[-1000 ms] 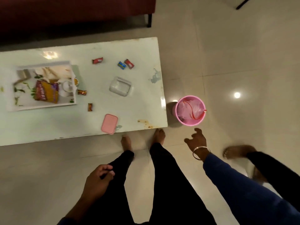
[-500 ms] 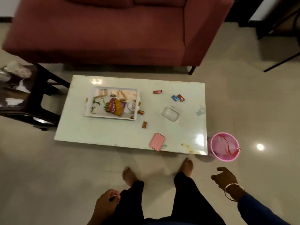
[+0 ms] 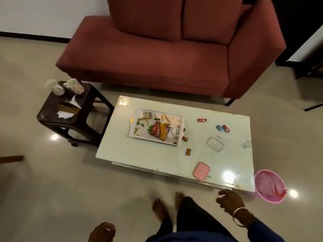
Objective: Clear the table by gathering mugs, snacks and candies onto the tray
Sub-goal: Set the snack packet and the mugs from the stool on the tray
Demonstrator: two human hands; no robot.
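From the head camera, a white bench (image 3: 157, 159) stands in front of a red sofa (image 3: 157, 55). On its far left part sits a white tray (image 3: 138, 117) with a leaf print. In the tray lie a red and yellow snack packet (image 3: 160, 132) and, just right of it, a white mug (image 3: 175, 131).

Outside the tray, the candies are scattered on the bench: a brown candy (image 3: 185, 138) touching or just beside the tray's right near corner, another brown one (image 3: 188, 151) nearer, a red candy (image 3: 202, 120) further right, and a blue candy (image 3: 219, 128) next to a second red one (image 3: 226, 128). A clear plastic box (image 3: 215, 144) sits right of centre, and a pink lid (image 3: 201, 171) lies near the bench's near edge.

Left of the bench is a dark side stool (image 3: 73, 116) carrying two patterned mugs (image 3: 54, 87) (image 3: 73, 86) at its far edge and some torn white paper (image 3: 65, 114).

A pink bin (image 3: 270, 186) stands on the floor by the bench's right near corner.

The right hand (image 3: 229, 200) hangs just below the bench's near edge, its fingers loosely curled and holding nothing. The left hand (image 3: 103, 232) is at the bottom edge, knuckles up; whether its fingers hold anything cannot be told.
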